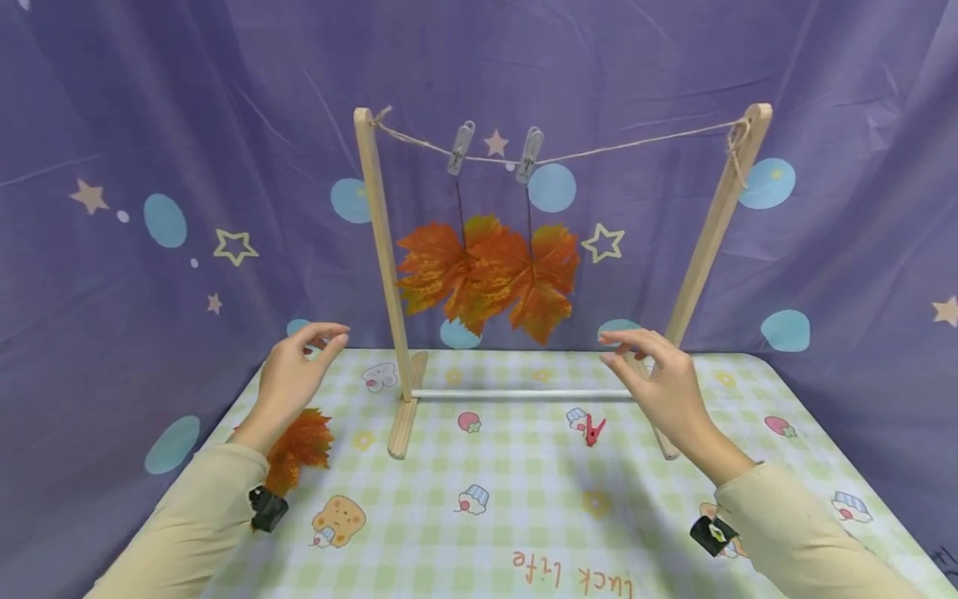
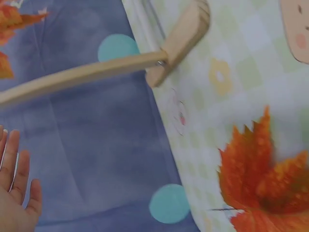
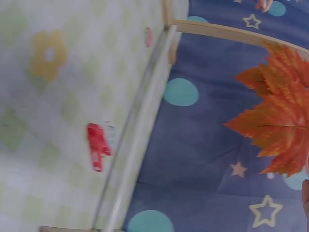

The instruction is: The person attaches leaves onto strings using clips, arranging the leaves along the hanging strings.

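Two orange maple leaves [image 1: 437, 270] [image 1: 545, 279] hang by their stems from a string [image 1: 636, 143], each under a grey clothespin [image 1: 461, 148] [image 1: 530, 155]. To the left of the wooden frame's left post [image 1: 383, 241], my left hand [image 1: 292, 370] is raised with fingers loosely bent and nothing in it. My right hand [image 1: 666, 378] is held up in front of the right post [image 1: 714, 225], thumb and fingers apart, also holding nothing. Below it on the table lies a red clothespin [image 1: 592, 430]. Another maple leaf [image 2: 260, 179] lies on the table under my left forearm, which partly covers it in the head view.
A white rod [image 1: 524, 393] joins the frame's two wooden feet [image 1: 401, 428] low over the table. The table wears a green checked cloth [image 1: 419, 532] with printed pictures. Behind the frame hangs a purple curtain [image 1: 299, 125].
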Demonstrator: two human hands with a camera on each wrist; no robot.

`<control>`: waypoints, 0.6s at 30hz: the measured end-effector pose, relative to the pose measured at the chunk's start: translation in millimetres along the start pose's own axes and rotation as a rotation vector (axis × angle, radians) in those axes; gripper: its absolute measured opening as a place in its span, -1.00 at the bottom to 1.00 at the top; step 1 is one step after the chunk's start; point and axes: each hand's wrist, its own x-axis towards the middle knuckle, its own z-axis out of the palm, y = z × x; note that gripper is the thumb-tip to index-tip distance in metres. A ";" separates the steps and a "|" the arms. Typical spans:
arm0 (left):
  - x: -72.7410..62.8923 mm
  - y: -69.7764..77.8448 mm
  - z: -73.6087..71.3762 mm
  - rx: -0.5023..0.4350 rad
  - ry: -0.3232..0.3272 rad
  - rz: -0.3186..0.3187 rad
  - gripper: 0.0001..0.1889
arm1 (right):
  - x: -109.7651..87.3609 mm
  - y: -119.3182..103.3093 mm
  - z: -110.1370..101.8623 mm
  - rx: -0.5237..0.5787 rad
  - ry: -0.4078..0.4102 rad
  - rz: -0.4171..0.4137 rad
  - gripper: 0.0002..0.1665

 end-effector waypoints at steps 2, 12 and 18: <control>-0.9 -6.3 -0.6 0.018 -0.004 -0.009 -0.62 | -6.1 4.9 1.9 0.003 0.005 0.006 -0.59; -11.4 -41.1 1.4 0.096 -0.076 -0.083 -0.53 | -46.7 35.1 18.2 -0.013 0.006 0.072 -0.57; -17.3 -66.3 2.4 0.092 -0.064 -0.107 -0.54 | -64.1 48.1 21.9 0.006 -0.032 0.117 -0.60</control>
